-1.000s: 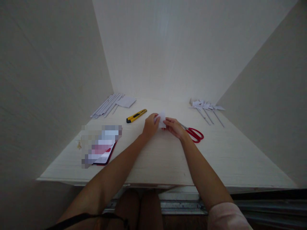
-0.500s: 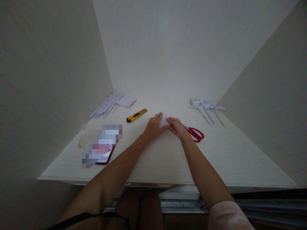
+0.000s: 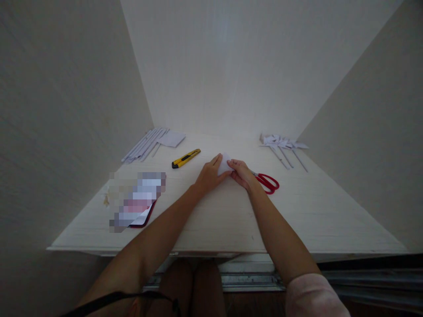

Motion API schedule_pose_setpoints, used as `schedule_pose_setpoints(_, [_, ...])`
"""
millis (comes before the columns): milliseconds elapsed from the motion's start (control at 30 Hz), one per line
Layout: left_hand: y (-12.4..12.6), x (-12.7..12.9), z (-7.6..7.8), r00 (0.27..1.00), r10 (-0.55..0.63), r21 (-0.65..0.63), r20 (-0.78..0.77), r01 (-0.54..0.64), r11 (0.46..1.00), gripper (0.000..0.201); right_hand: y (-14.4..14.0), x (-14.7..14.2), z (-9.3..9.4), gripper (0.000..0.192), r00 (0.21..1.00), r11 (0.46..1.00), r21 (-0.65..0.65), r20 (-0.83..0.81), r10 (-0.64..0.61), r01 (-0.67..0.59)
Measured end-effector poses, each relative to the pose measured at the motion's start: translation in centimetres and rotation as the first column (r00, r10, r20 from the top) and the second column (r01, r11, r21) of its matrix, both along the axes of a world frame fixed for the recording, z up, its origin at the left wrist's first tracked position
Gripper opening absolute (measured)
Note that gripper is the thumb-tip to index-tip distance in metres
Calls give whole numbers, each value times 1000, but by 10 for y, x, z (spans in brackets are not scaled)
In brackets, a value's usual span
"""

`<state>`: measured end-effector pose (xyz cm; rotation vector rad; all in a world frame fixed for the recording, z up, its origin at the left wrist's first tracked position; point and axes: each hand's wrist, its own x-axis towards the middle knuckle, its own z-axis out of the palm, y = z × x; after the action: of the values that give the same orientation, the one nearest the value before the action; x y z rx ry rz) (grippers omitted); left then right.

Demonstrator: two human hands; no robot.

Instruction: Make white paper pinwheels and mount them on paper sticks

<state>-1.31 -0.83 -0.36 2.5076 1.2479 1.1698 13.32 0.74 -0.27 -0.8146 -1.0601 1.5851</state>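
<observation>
A small folded piece of white paper [image 3: 224, 164] lies on the white table between my two hands. My left hand [image 3: 210, 174] grips its left side, with the fingers along the far left edge and the thumb reaching across the near side. The paper's right edge is pinched by my right hand [image 3: 242, 173], whose thumb is on top and other fingers are curled below. Just right of that hand, red-handled scissors [image 3: 269, 182] lie flat, their blades partly hidden by it. A yellow box cutter [image 3: 186, 158] rests to the left of my left hand.
At the back left are several rolled paper sticks [image 3: 145, 144] and flat paper sheets [image 3: 172, 138]. Paper pinwheels on sticks [image 3: 280, 143] lie at the back right. A phone [image 3: 145, 215], partly blurred out, sits front left. Walls [image 3: 211, 66] enclose the table [image 3: 211, 220] on three sides.
The view has shifted slightly, so everything on the table sits a little further left. Both hands stay on the paper, and slightly more of it shows between them.
</observation>
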Motion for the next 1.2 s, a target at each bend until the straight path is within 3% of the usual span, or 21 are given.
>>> schedule_pose_setpoints(300, [0,-1,0,1000,27,-13,-6,-27,1000,67,-3,-2,4,22,999,1000,17,-50,-15,16])
schedule_pose_setpoints(433, [5,-1,-1,993,66,-50,99,-61,997,66,-10,-4,11,22,993,994,88,-92,68,-60])
schedule_pose_setpoints(567, [9,-3,-2,980,70,-79,189,-56,995,61,-14,-4,15,28,988,981,130,-32,152,-146])
schedule_pose_setpoints(967, [5,-4,5,971,15,-170,238,26,985,62,-9,-4,7,19,990,976,173,-31,138,-131])
schedule_pose_setpoints(1200, [5,-4,6,950,61,-226,306,10,974,59,-12,-5,11,18,992,980,159,-20,123,-118])
